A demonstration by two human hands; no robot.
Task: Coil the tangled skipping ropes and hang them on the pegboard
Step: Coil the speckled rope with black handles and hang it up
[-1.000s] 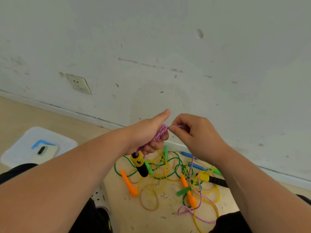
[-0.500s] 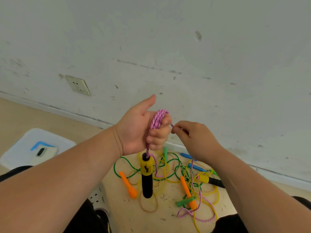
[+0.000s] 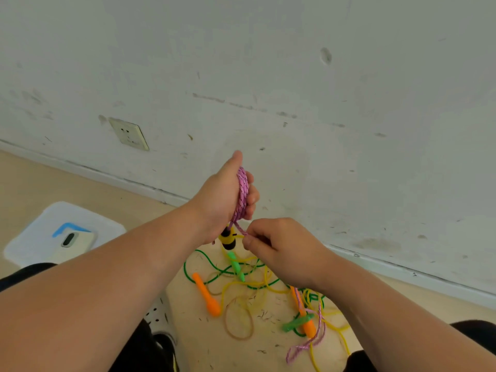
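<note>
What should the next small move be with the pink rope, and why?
Probably the right grip should carry its pinched strand up and over the left grip for another loop. The pink rope is already wound in several turns there, its yellow-black handle hangs below, and a loose pink tail lies among the other ropes underneath.
</note>
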